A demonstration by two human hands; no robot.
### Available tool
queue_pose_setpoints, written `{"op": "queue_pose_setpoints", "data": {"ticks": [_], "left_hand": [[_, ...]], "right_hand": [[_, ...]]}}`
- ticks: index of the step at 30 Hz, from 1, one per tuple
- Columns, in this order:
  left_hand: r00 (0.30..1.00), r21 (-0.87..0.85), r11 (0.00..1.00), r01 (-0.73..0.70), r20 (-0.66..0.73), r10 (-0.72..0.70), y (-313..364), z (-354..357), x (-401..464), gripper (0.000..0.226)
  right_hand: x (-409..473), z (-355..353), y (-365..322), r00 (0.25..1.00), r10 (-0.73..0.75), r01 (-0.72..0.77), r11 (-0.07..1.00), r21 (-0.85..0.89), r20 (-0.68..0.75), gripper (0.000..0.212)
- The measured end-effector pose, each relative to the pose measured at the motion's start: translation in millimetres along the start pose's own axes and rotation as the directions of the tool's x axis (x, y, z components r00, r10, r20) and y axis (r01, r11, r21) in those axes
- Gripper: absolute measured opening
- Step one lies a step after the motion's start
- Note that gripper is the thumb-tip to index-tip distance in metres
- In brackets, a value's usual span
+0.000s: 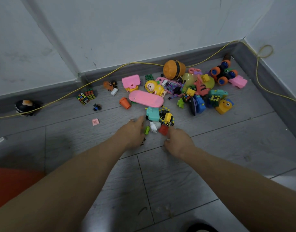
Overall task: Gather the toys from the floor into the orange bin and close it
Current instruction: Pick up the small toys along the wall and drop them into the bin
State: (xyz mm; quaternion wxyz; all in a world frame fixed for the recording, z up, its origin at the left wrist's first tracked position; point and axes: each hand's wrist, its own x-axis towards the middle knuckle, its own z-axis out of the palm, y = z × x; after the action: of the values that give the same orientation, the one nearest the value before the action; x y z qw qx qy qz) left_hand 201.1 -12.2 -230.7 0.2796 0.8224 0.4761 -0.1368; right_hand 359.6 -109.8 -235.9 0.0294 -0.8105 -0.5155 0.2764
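Observation:
Many small toys lie scattered on the grey floor by the wall. The nearest heap holds a teal block [152,113], a yellow-and-black vehicle [167,117], a white figure [153,127], a green piece [146,129] and a red block [163,129]. My left hand [133,133] reaches forward with its fingers stretched beside the green piece and the white figure. On the other side of the heap, my right hand [177,141] has its fingers curled downward next to the red block, and what lies under them is hidden. An orange bin [10,185] shows at the lower left edge.
Beyond the heap lie a pink oval lid [146,99], an orange cup [125,102], puzzle cubes [86,96], an orange ball [174,69] and a monster truck [225,73]. A yellow cable [110,73] runs along the skirting. A small pink piece [95,121] lies apart on the left.

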Motion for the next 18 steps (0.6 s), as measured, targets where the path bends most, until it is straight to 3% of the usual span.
{"op": "queue_pose_setpoints", "data": {"ticks": [2,4,5,7,8,9,12,14,18], "left_hand": [[0.999,-0.072,0.997,0.018,-0.046,-0.022,-0.8,-2.1,-0.5,0.025],[0.995,-0.14,0.99,0.037,-0.09,-0.05,-2.3,-6.1,-0.2,0.015],[0.993,-0.16,0.986,0.041,-0.106,-0.058,-3.4,-7.3,-0.3,0.012],[0.992,-0.169,0.985,0.038,-0.11,-0.057,-4.2,-9.7,0.3,0.011],[0.995,-0.166,0.986,0.03,-0.091,-0.046,-3.6,-9.8,-0.3,0.011],[0.998,-0.158,0.987,0.019,-0.063,-0.029,-3.2,-9.7,-1.1,0.012],[0.999,-0.074,0.997,-0.03,0.038,0.033,-0.6,-5.8,-6.4,0.033],[0.997,0.081,0.995,-0.063,0.04,0.06,1.0,-1.1,-10.2,0.044],[0.997,0.246,0.967,-0.061,-0.034,0.072,1.1,8.8,-11.3,0.032]], "right_hand": [[1.7,-2.7,3.7,0.998,0.043,-0.046,0.996,0.082,0.035,0.021],[5.3,-8.6,5.2,0.989,0.133,-0.147,0.943,0.299,0.064,0.016],[6.4,-12.6,4.9,0.977,0.198,-0.212,0.865,0.454,0.079,0.014],[9.7,-22.7,2.1,0.931,0.317,-0.345,0.607,0.716,0.18,0.012],[10.9,-27.2,0.8,0.914,0.336,-0.378,0.505,0.775,0.227,0.012],[12.6,-30.4,-0.2,0.909,0.338,-0.388,0.471,0.792,0.244,0.011],[13.1,-30.8,-3.8,0.944,0.269,-0.321,0.618,0.718,0.19,0.01],[10.4,-27.6,-6.6,0.969,0.189,-0.247,0.744,0.62,0.16,0.015],[11.3,-18.0,-9.2,0.999,0.047,-0.053,0.897,0.439,0.025,0.019]]}}
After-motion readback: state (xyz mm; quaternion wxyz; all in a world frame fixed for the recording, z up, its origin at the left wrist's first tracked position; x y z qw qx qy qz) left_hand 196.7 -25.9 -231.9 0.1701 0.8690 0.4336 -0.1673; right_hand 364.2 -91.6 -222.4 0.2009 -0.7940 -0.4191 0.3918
